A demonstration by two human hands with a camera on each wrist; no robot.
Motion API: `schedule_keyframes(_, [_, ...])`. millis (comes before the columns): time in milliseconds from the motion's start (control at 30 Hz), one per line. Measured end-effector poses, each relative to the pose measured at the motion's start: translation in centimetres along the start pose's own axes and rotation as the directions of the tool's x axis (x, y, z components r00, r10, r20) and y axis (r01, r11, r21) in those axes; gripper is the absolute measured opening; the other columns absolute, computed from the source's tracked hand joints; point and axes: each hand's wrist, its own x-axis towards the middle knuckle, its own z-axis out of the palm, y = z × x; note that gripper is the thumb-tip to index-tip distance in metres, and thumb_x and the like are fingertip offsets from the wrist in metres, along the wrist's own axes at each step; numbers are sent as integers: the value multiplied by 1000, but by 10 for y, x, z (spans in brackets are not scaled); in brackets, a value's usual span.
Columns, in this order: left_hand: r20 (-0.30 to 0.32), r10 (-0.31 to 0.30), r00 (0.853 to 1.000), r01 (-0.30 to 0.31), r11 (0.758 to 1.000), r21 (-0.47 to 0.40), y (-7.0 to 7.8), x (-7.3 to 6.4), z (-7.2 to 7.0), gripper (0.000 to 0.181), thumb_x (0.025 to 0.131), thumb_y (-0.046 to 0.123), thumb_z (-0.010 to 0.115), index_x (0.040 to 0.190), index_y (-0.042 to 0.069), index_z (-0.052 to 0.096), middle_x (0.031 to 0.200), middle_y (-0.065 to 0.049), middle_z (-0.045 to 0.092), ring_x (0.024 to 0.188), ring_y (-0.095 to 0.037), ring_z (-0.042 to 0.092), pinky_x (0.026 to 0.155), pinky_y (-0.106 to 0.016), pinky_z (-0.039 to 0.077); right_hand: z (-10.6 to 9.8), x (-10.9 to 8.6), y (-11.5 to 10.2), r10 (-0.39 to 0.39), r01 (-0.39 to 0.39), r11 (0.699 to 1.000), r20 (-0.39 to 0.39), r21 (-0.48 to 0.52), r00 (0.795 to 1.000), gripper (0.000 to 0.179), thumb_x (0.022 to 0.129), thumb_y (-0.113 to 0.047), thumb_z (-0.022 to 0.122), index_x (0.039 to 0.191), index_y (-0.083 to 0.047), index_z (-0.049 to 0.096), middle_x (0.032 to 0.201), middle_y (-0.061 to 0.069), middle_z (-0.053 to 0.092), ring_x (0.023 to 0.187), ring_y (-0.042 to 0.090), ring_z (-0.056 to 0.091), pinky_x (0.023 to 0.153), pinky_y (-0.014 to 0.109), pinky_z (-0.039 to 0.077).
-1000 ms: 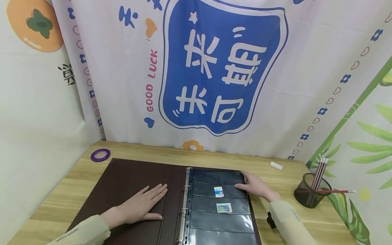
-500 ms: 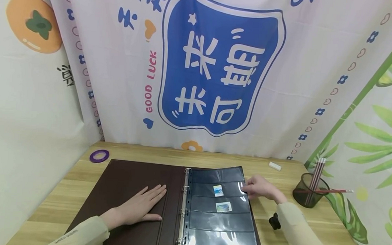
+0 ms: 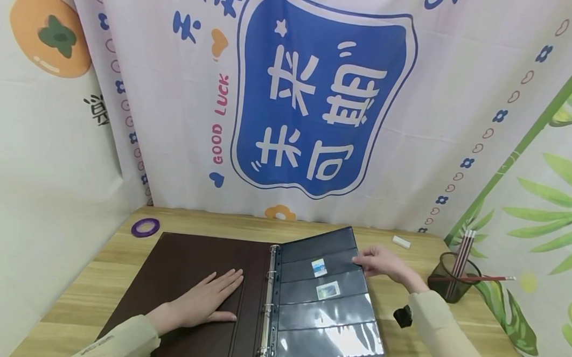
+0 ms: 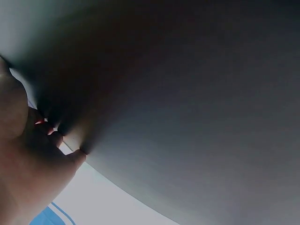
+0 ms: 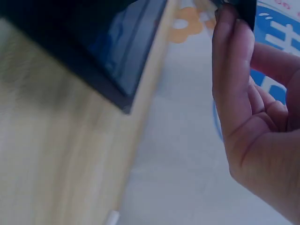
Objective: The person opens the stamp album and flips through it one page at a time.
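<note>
A dark brown ring binder [image 3: 194, 260] lies spread out on the wooden table. Flat on its left cover rests my left hand [image 3: 202, 301], fingers straight; the left wrist view shows the same hand [image 4: 33, 150] against the dark cover. My right hand [image 3: 381, 261] pinches the right edge of a black pocket page [image 3: 327, 315], whose free side is raised off the binder while the metal rings [image 3: 268, 307] keep its left side. Two stamps, a blue-and-white one [image 3: 319, 267] and a greenish one [image 3: 328, 290], sit in its pockets. In the right wrist view, fingers [image 5: 234, 70] grip the page edge.
A purple tape roll [image 3: 145, 227] lies at the back left. Behind the right hand is a white eraser [image 3: 401, 241]. A black mesh cup [image 3: 448, 278] with several pencils stands at the right. A printed cloth [image 3: 186, 141] hangs behind the table.
My right hand has gone from touching the page's upper right corner to pinching its right edge, and that side has risen. The left hand has stayed still.
</note>
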Motion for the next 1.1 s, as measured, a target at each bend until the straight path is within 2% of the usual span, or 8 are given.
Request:
schedule_keyframes(300, [11, -6, 1000, 6, 1000, -16, 0, 1, 0, 86, 96, 64, 46, 156, 4, 30, 163, -16, 28, 150, -35, 30, 116, -63, 29, -11, -3, -39, 3, -5, 999, -64, -37, 998, 48, 97, -19, 63, 60, -14, 33, 52, -8, 33, 48, 6, 38, 56, 22, 46])
schedule_keyframes(567, [10, -27, 1000, 27, 999, -26, 3, 0, 0, 87, 96, 64, 46, 156, 4, 29, 164, -16, 27, 150, -35, 30, 116, -63, 29, -13, 4, -63, -18, 14, 998, -77, -53, 997, 45, 98, -26, 61, 61, -15, 39, 54, -8, 37, 52, 7, 42, 64, 22, 54])
schedule_keyframes(700, [18, -36, 999, 37, 999, -39, 4, 0, 0, 87, 96, 64, 46, 156, 4, 29, 164, -15, 26, 151, -35, 28, 117, -63, 27, -11, 6, -75, -30, 27, 999, -78, -41, 996, 46, 100, -29, 60, 62, -15, 37, 55, -7, 35, 53, 8, 40, 69, 23, 56])
schedule_keyframes(833, [21, -35, 999, 36, 998, -56, 2, 0, 0, 87, 95, 64, 47, 156, 4, 29, 164, -15, 26, 151, -35, 28, 117, -64, 26, -8, 7, -87, -40, 40, 999, -67, -4, 997, 46, 101, -31, 57, 64, -14, 37, 56, -7, 34, 53, 8, 37, 68, 22, 53])
schedule_keyframes(1000, [30, -27, 999, 29, 997, -68, 1, 1, -2, 88, 95, 64, 48, 156, 4, 29, 164, -15, 26, 151, -36, 28, 117, -64, 26, -3, 10, -100, -66, 67, 997, -61, 24, 996, 45, 101, -30, 57, 64, -13, 38, 56, -7, 32, 52, 8, 35, 75, 24, 57])
schedule_keyframes(1100, [35, -27, 999, 29, 997, -71, 1, 2, -3, 88, 95, 65, 48, 156, 5, 29, 164, -15, 26, 151, -35, 28, 117, -64, 26, 1, 14, -108, -89, 92, 995, -57, 39, 994, 43, 102, -29, 56, 65, -13, 39, 57, -7, 32, 55, 9, 36, 75, 24, 54])
